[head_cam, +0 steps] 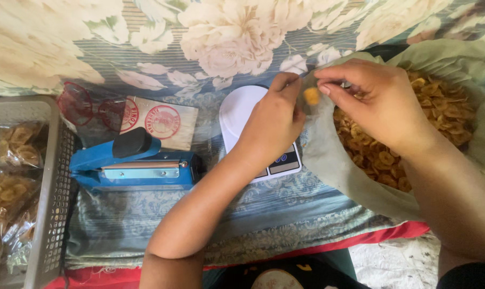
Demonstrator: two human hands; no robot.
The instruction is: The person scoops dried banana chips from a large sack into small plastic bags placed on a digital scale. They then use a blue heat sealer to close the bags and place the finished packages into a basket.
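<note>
I see my left hand (272,120) and right hand (373,101) pinch a small clear bag (311,93) with closed fingers. It hangs over the white scale (242,115), beside the big sack of banana chips (414,134).

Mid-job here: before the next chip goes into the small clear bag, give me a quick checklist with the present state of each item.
1. Small clear bag held by both hands, left hand and right hand: ok.
2. Chip inside the bag: ok.
3. Scale platform free: ok.
4. Scale reading: cannot tell, the left hand covers it.
5. Big bag of chips open, beside the right hand: ok.
6. Blue sealer closed, left of the scale: ok.
</note>
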